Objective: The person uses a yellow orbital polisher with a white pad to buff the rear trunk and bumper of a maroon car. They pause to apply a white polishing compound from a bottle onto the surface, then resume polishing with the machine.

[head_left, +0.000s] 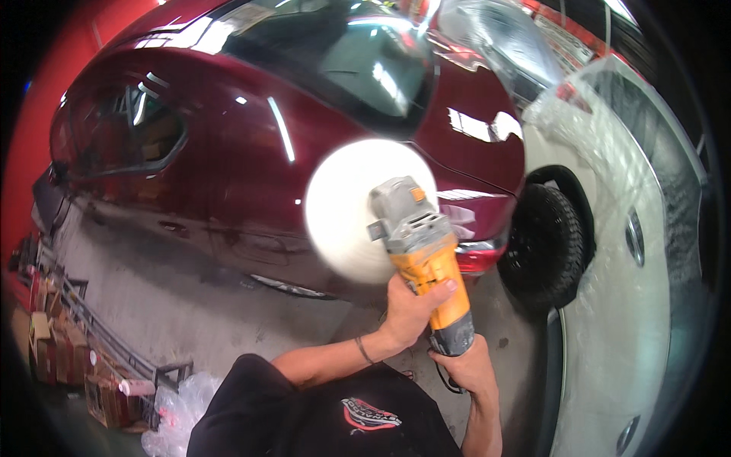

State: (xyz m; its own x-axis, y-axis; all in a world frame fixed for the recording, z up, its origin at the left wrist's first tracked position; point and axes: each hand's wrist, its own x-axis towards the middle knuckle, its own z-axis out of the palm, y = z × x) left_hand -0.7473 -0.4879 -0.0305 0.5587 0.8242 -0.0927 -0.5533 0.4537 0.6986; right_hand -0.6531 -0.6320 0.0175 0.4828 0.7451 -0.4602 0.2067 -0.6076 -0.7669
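A yellow and grey rotary polisher (428, 263) is in both my hands, its head pointing away from me. The fingers of my left hand (409, 311) wrap round the yellow body, thumb on top. My right hand (466, 367) grips the dark rear end, where a black cord (448, 379) hangs down. At the front, a round white polishing pad (346, 217) looks blurred, as if spinning. It lies against or just over the rear side panel of a glossy dark red car (236, 160); contact cannot be told. The pad hides part of the paint.
To the right stands a white vehicle (609, 320) partly wrapped in clear plastic, near a black tyre (547, 244). Cardboard boxes (65, 346) and a metal rack (114, 358) line the lower left. Crumpled clear plastic (183, 411) lies beside them. Concrete floor (205, 305) shows below the car.
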